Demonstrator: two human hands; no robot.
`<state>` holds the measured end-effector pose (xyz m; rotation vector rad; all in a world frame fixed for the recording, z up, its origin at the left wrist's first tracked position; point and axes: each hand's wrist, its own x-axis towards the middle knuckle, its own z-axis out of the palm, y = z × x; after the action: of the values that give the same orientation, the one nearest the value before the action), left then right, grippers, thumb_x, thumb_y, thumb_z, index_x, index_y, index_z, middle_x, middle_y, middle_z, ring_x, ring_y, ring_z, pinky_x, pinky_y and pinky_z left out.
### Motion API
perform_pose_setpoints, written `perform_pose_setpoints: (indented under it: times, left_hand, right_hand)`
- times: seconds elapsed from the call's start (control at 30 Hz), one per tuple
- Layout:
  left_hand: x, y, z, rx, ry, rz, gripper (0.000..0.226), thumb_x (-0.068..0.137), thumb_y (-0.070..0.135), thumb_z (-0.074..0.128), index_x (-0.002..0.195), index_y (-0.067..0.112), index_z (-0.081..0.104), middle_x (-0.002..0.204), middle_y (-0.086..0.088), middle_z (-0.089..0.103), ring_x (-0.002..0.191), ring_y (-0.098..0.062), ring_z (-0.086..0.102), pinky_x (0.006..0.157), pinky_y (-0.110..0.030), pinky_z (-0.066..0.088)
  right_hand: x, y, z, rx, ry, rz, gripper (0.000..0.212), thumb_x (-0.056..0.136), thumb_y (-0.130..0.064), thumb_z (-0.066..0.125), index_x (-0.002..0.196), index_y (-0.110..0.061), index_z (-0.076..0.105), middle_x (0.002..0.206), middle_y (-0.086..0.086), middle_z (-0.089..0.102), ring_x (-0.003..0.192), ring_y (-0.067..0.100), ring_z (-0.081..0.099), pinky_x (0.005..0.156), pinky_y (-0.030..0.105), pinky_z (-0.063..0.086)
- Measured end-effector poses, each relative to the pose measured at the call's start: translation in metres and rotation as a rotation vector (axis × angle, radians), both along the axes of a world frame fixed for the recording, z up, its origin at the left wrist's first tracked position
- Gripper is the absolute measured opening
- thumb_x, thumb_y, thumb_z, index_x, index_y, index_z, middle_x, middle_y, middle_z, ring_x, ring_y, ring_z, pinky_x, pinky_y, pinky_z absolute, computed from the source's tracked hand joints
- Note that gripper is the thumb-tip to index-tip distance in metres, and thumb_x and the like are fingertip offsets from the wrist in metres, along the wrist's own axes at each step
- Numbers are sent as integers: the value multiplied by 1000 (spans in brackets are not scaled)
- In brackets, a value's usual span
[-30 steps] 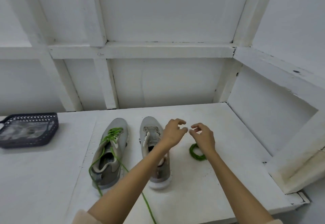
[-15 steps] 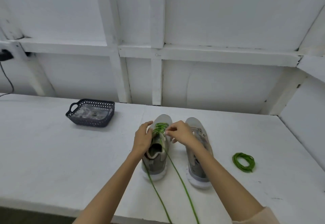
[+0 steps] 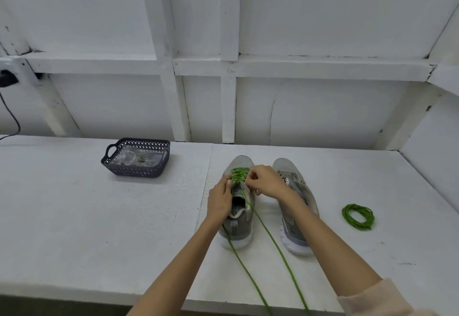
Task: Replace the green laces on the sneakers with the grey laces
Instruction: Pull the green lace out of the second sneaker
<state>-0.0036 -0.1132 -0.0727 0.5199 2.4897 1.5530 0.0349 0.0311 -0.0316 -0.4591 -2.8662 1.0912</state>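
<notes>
The right hand (image 3: 267, 181) has its fingers curled tight and pinches the green lace (image 3: 239, 174) where it crosses over the tongue, near the lower rows of the lacing. Across from it, the left hand (image 3: 219, 200) grips the outer flank of the same grey sneaker (image 3: 239, 228), fingers lying along the side of the upper and thumb up by the eyelets, just beside the lacing. The two hands nearly meet over the tongue. This sneaker stands upright on its sole, toe pointing away from the person. The lace is threaded through its front rows, and two long loose ends run back past the heel, across the white table (image 3: 99, 216) and over its near edge. Just to the right, parallel and close but not touching, stands the second sneaker (image 3: 291, 227), toe also away, its eyelets showing beside the right wrist. Further right, well apart from both shoes, a coiled green lace (image 3: 357, 217) lies flat on the table. To the left and further back sits a dark perforated basket (image 3: 139, 166) with a handle, holding a clear plastic bag (image 3: 139, 158); what the bag holds is too indistinct to tell. A pale pink sleeve (image 3: 372, 298) shows at the right forearm, and a black cable (image 3: 11, 114) hangs down the white panelled wall at the far left.
</notes>
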Motion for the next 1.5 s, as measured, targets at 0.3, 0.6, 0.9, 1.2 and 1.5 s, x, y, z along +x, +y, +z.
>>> perform_pose_setpoints:
  times: [0.3, 0.6, 0.9, 1.2, 1.5]
  left_hand:
    - [0, 1, -4, 42, -13, 19, 33, 104, 20, 39, 130, 15, 58, 125, -7, 64, 116, -24, 57, 93, -30, 43]
    - [0, -1, -4, 48, -18, 12, 34, 104, 21, 37, 131, 16, 57, 126, -7, 63, 115, -23, 58, 93, -30, 43]
    - [3, -1, -4, 64, -23, 15, 34, 104, 21, 36, 131, 15, 56, 126, -5, 64, 118, -22, 56, 93, -27, 41]
    - [3, 1, -5, 43, -8, 43, 33, 104, 22, 36, 128, 19, 59, 122, -6, 66, 113, -25, 59, 91, -32, 44]
    - [3, 1, -4, 31, -3, 41, 32, 104, 22, 36, 126, 18, 59, 121, -7, 66, 110, -25, 59, 89, -33, 45]
  right_hand:
    - [8, 14, -17, -423, 50, -48, 6, 88, -2, 66, 93, 1, 68, 82, 15, 67, 73, 22, 66, 74, 33, 59]
    - [2, 16, -4, -423, 68, -160, 6, 95, -6, 57, 91, -5, 61, 79, 12, 66, 63, 20, 63, 49, 30, 54]
    - [4, 13, 2, -496, 158, -321, 12, 95, -1, 54, 84, 0, 56, 70, 12, 59, 49, 16, 54, 42, 28, 47]
    - [9, 4, -1, -537, 47, -254, 12, 90, -2, 65, 82, 6, 61, 63, 13, 58, 44, 13, 54, 43, 23, 50]
    - [16, 2, -9, -588, -30, -236, 20, 84, -14, 74, 75, 0, 64, 60, 12, 62, 51, 19, 58, 45, 24, 51]
